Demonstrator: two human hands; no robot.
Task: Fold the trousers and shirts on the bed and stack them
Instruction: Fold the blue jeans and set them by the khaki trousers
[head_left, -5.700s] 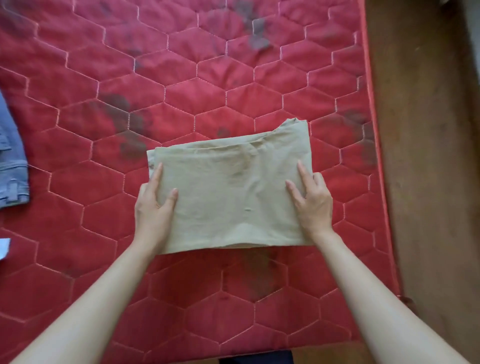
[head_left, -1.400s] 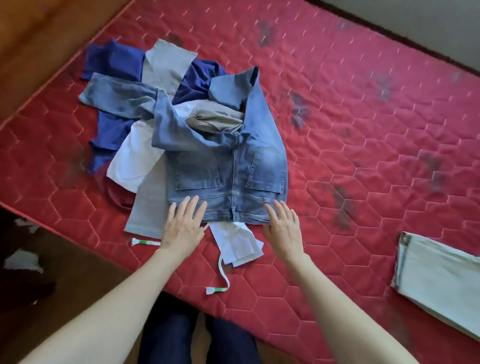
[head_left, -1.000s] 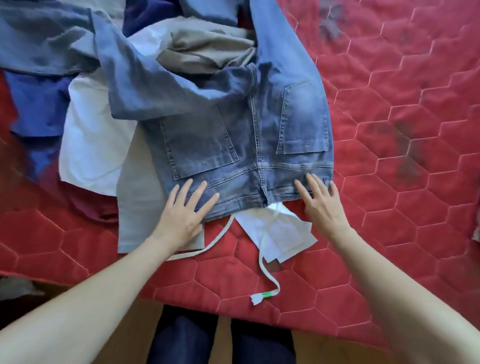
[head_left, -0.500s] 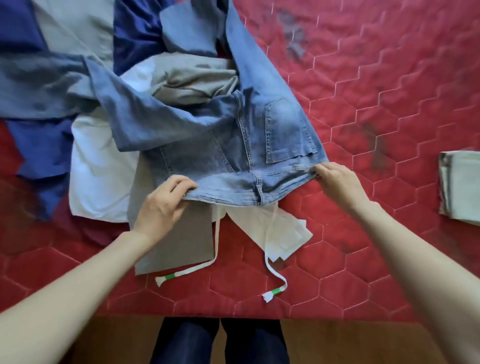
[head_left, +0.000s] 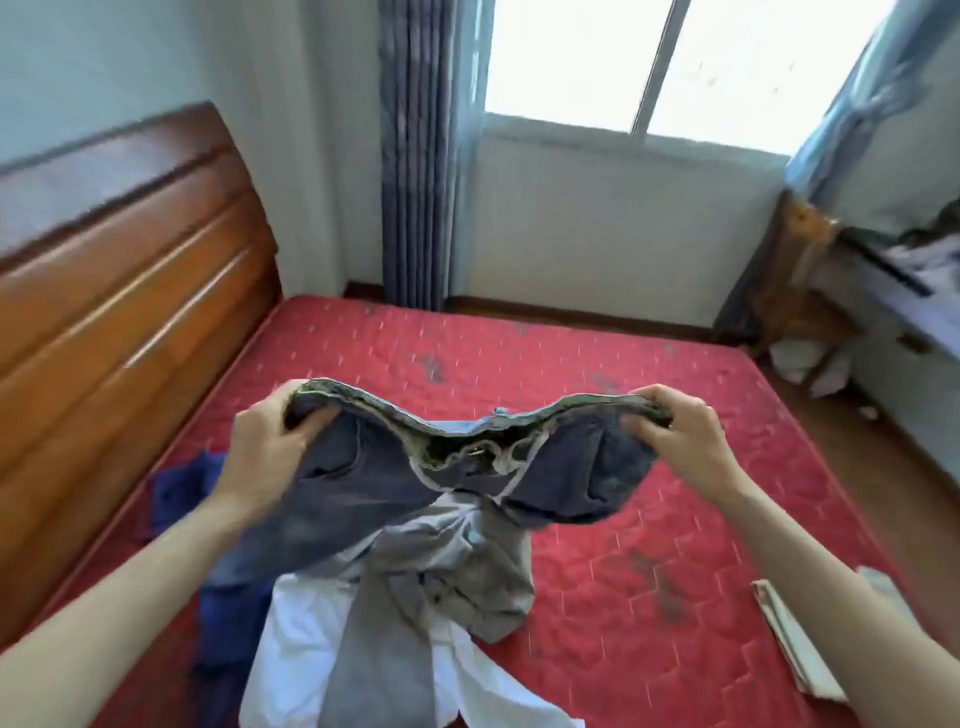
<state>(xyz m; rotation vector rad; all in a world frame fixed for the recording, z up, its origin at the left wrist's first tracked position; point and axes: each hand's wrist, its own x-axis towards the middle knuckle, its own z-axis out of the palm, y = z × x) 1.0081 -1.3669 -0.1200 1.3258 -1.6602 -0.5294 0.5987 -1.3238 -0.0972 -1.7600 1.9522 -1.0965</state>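
I hold a pair of blue jeans up in the air by the waistband, above the bed. My left hand grips the left end of the waistband and my right hand grips the right end. The band sags open between them, and the legs hang down toward the pile. Under the jeans lies a heap of clothes: a grey garment, a white one and a dark blue one. A folded beige garment lies at the right on the red mattress.
A wooden headboard runs along the left side of the bed. Beyond the far edge are a wall, a striped curtain and a window. A cluttered wooden desk stands at the right, with bare floor beside the bed.
Both hands gripped the jeans' waistband on the pile and have lifted the jeans into the air. My view has swung up from the bed to the room.
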